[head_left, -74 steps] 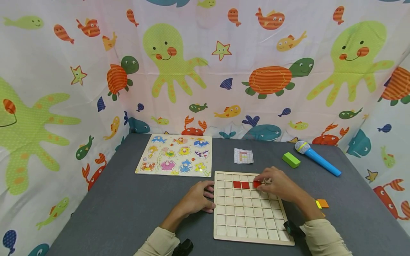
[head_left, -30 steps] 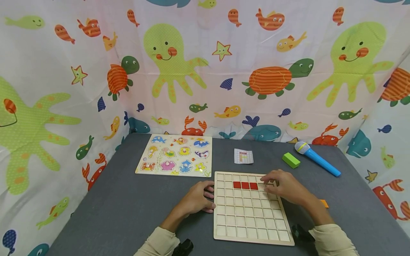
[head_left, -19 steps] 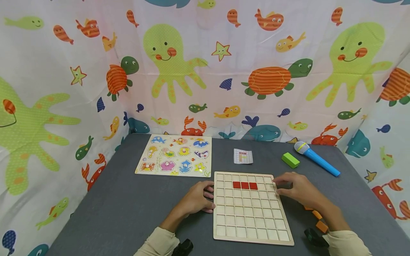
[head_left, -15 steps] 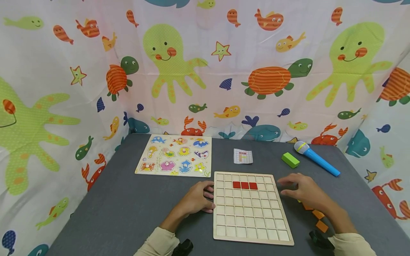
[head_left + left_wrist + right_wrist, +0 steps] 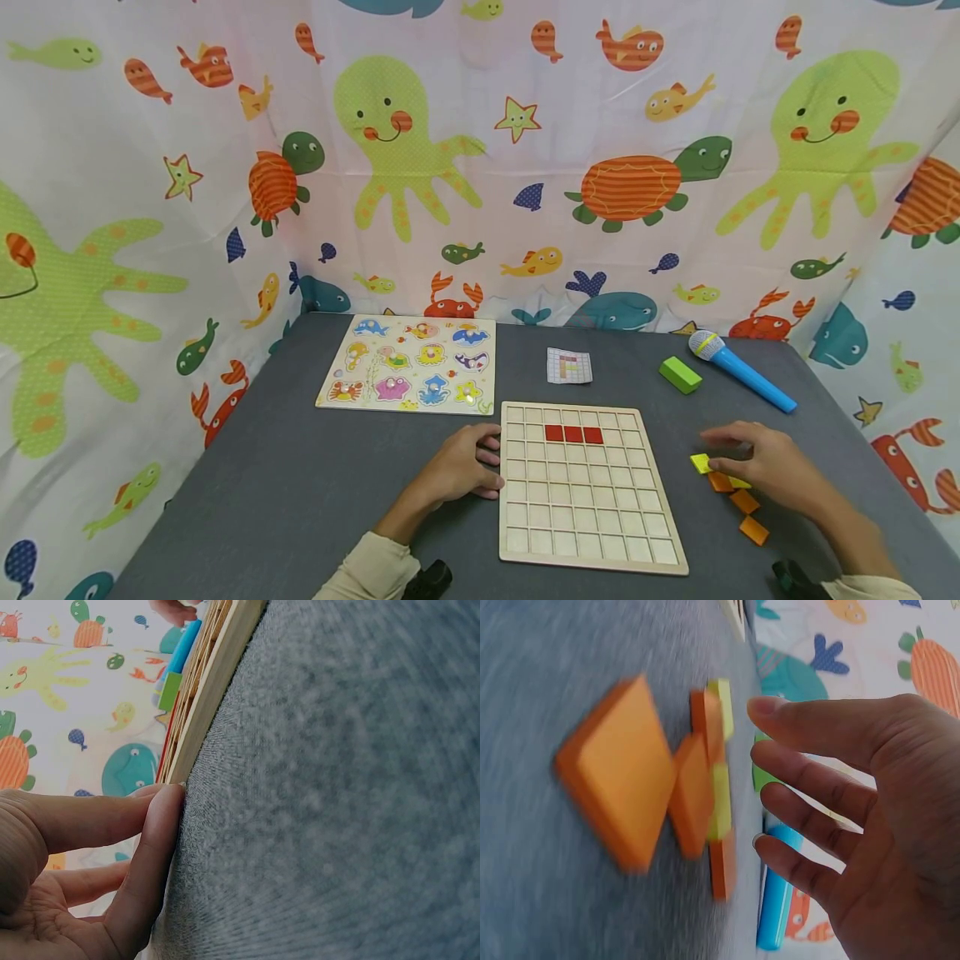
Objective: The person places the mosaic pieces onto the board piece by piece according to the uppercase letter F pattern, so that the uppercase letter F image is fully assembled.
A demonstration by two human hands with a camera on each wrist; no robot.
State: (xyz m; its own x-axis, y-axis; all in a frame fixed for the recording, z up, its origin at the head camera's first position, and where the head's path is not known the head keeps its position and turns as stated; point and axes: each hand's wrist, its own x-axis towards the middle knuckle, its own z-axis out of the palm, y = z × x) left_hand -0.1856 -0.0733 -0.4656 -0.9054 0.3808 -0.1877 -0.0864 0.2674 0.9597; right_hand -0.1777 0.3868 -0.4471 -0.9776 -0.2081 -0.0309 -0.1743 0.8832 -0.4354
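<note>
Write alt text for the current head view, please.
A person's right hand hovers at loose yellow and orange tiles beside a wooden grid board, while the left hand touches the board's left edge. Three red tiles sit side by side on it. Farther back lie a sea-animal puzzle, printed card, green block and blue microphone.

— What's the left hand (image 5: 457, 467) doing?
— It's touching the grid board (image 5: 582, 496) at nine o'clock; three red tiles (image 5: 573, 434) are lying near its twelve.
— And the right hand (image 5: 767, 462)?
— Hanging at three o'clock, near yellow tiles (image 5: 700, 463) and orange tiles (image 5: 753, 531).
— What's lying beyond the board?
— A puzzle (image 5: 413, 373) at ten, a card (image 5: 569, 367) at twelve, a green block (image 5: 680, 376) at one, a microphone (image 5: 742, 372) at two.
</note>
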